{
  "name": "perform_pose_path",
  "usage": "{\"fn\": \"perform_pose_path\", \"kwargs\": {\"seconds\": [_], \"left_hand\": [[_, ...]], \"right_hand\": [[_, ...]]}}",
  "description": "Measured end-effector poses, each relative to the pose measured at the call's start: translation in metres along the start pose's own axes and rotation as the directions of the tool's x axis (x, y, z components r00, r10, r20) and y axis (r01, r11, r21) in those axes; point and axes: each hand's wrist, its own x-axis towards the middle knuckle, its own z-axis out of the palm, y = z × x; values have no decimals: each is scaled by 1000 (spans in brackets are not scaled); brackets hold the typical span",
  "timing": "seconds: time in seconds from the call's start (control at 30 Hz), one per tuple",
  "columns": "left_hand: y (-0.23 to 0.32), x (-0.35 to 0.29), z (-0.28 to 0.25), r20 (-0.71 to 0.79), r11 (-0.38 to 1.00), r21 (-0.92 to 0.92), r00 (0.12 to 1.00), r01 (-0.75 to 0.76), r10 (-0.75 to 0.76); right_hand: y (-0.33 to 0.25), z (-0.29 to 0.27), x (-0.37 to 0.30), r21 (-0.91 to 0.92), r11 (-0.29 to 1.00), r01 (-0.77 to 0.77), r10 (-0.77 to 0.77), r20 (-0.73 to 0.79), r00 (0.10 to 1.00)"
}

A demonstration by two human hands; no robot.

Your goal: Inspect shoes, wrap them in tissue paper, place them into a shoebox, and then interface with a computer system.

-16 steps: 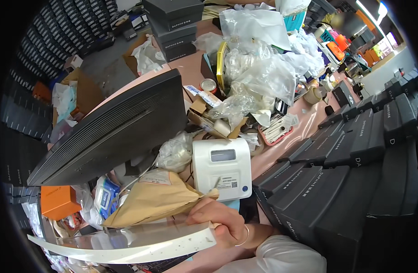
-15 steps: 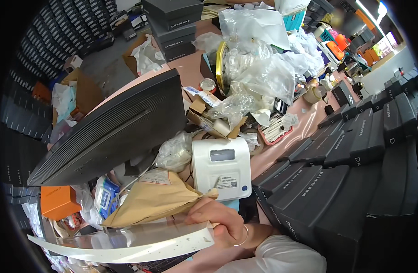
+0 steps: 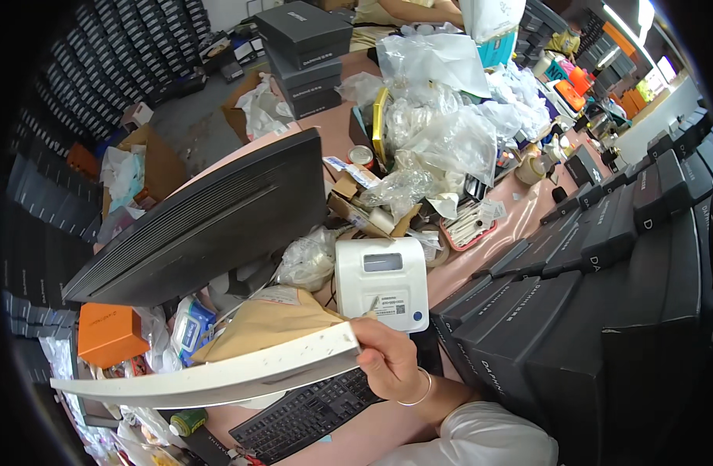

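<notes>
My right hand [image 3: 389,360], with a thin bracelet at its wrist, grips the right end of a long white panel [image 3: 217,377]. Small dark specks dot the panel's edge. It is held up and slanted over the keyboard [image 3: 306,415], its far end reaching left. Behind it lies a brown kraft envelope [image 3: 271,326], partly hidden by the panel. Just beyond my fingers stands a white label printer [image 3: 356,272]. My left hand is out of sight.
A black monitor [image 3: 209,217] stands to the left, with an orange box [image 3: 112,334] below it. Black shoe boxes [image 3: 543,318] fill the right side. Clear plastic bags [image 3: 442,132] pile up at the back, near another person's arm [image 3: 419,11].
The panel's right end has risen and tilted, and its glossy top face is no longer seen. My right hand has moved slightly up and right. More of the keyboard shows.
</notes>
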Motion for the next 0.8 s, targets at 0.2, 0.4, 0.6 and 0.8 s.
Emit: {"fn": "perform_pose_path", "kwargs": {"seconds": [0.2, 0.4, 0.6, 0.8], "left_hand": [[105, 17, -144, -662, 752, 646, 398, -127, 636], [156, 139, -202, -268, 422, 898, 913, 122, 307], [153, 124, -205, -86, 424, 906, 979, 0, 185], [158, 108, -178, -108, 442, 896, 987, 46, 115]], "right_hand": [[-10, 13, -18, -128, 984, -124, 111, -109, 988], [11, 8, -28, -91, 975, -203, 177, -236, 955], [27, 3, -29, 111, 994, -24, 31, -62, 998], [23, 0, -34, -4, 1000, -20, 19, -142, 990]]}}
